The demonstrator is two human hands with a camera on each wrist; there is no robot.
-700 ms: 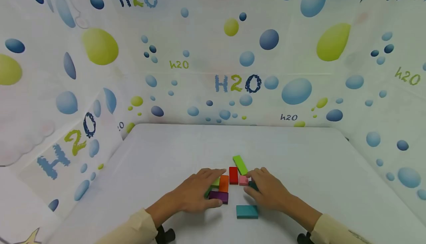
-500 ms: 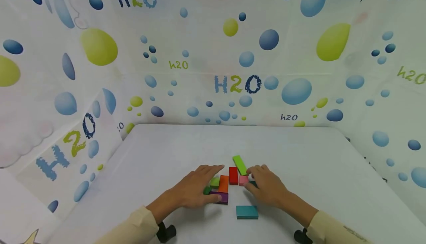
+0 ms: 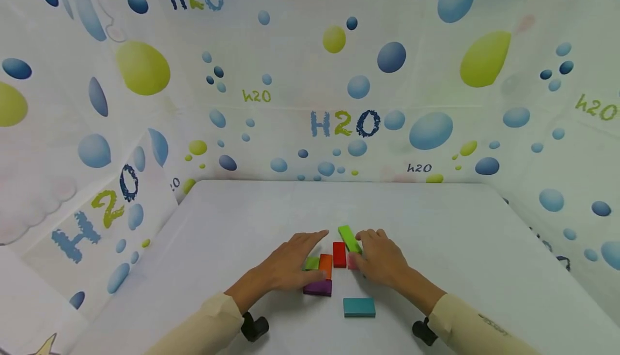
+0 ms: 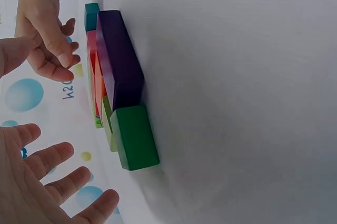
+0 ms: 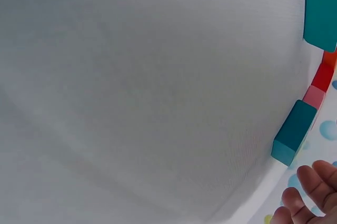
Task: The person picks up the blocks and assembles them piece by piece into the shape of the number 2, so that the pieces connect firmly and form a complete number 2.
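Lime-green block, its long axis slanting far-left to near-right, lies just left of the loosely spread, empty right hand, farther from the likewise spread left hand.

Purple block: painted, wood-like, smooth, with a low satin look
Green block: smooth, evenly coated, slightly rounded edges, soft sheen
Near teal block: smooth, opaque, satin rather than glossy
Far light green block: flat, even colour coat
Tabletop: matt white, mostly smooth, faint fine texture in the right wrist view
Backdrop: printed sheet, lightly creased; cloth or plastic, cannot tell
Right sleeve: matt woven-looking cloth
Left wrist device: black, hard, plastic-looking
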